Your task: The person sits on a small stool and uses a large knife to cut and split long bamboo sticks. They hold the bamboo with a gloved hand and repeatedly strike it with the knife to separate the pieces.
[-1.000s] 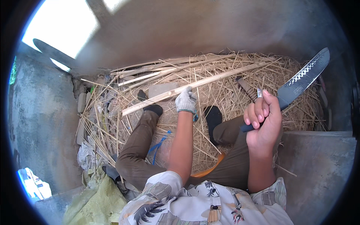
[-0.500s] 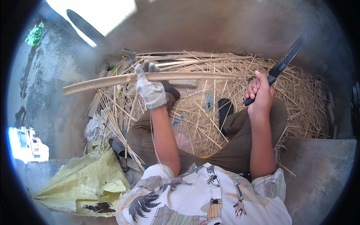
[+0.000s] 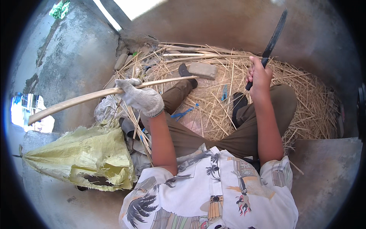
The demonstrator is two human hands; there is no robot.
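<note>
My left hand (image 3: 139,97), in a pale knitted work glove, is closed around a long bamboo strip (image 3: 76,102). The strip slants from the lower left up to a thin tip in front of my left foot. On the other side my bare right hand (image 3: 260,76) grips the black handle of a large knife (image 3: 275,37). Its dark blade points up and away from me, well apart from the strip.
Bamboo shavings (image 3: 305,103) cover the floor ahead and to the right. Longer bamboo strips (image 3: 206,49) lie along the far wall, behind a brick (image 3: 203,70). A torn yellow woven sack (image 3: 103,147) lies at my left. Blue plastic scraps (image 3: 185,112) are between my legs.
The bamboo strip has shifted left and its right end has come away from my right hand. My left hand has turned and moved left and down. The knife now points more steeply upward.
</note>
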